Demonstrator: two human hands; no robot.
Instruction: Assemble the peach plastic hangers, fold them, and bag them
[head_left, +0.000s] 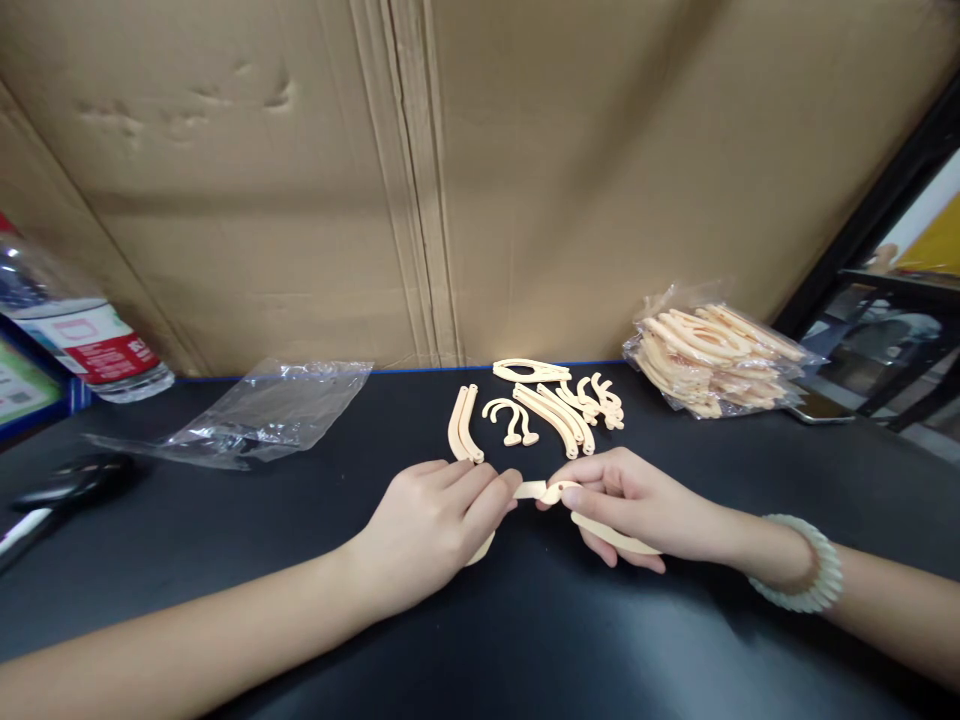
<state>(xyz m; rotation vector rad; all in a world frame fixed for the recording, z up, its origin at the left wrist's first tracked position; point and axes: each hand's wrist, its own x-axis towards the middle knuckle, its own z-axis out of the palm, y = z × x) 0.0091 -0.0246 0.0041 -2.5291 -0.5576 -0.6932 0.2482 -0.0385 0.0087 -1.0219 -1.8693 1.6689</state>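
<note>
a thin pale strip (531, 490) is pinched by the left hand (435, 515), a holed pale piece (559, 491) by the right hand (626, 505), centrally; both are best kept aligned, unforced. curved parts (555, 418) are laid on the far side.

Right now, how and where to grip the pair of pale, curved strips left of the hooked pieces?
Likely mid-length, from above, pinching across both outer long edges: the pale curved strips lie side by side, long and narrow. Their near ends sit close to the left hand; pale hooked pieces lie apart to the right.
</note>
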